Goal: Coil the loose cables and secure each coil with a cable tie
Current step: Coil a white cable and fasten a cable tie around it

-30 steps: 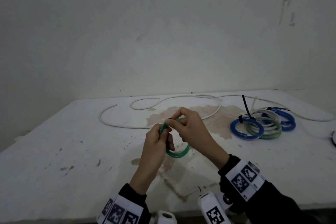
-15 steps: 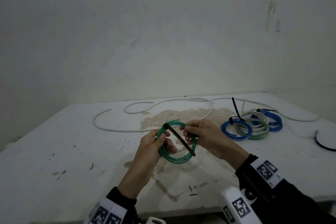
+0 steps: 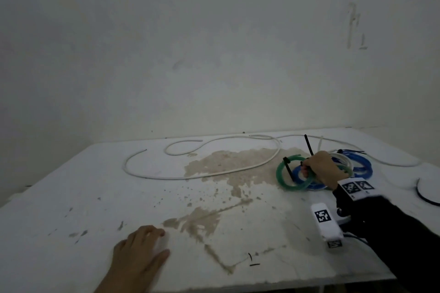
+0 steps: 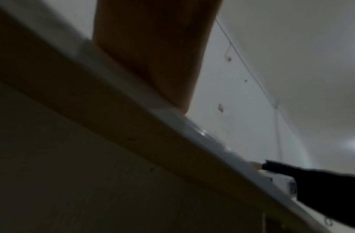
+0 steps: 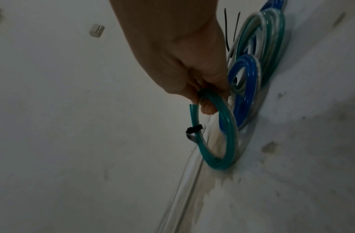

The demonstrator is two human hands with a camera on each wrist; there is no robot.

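Observation:
My right hand (image 3: 309,169) (image 5: 204,97) grips a small green cable coil (image 3: 282,179) (image 5: 222,141) at the right of the white table (image 3: 95,197). A black cable tie (image 3: 287,167) (image 5: 194,129) is wrapped round the coil, its tail sticking up. The coil rests against a blue coil (image 3: 316,185) (image 5: 247,88) in a pile of tied coils (image 3: 357,164) (image 5: 270,47). A long loose white cable (image 3: 202,175) snakes across the far side. My left hand (image 3: 145,252) rests flat near the table's front edge, holding nothing.
Brown stains (image 3: 238,164) mark the middle of the table. A dark cable end (image 3: 426,197) curves at the far right edge. Small black offcuts (image 3: 252,260) lie near the front edge. A plain wall (image 3: 214,54) stands behind the table.
My left hand let go of the green coil and dropped to the table's front. My right hand carried the tied coil rightward and down to the pile of coils.

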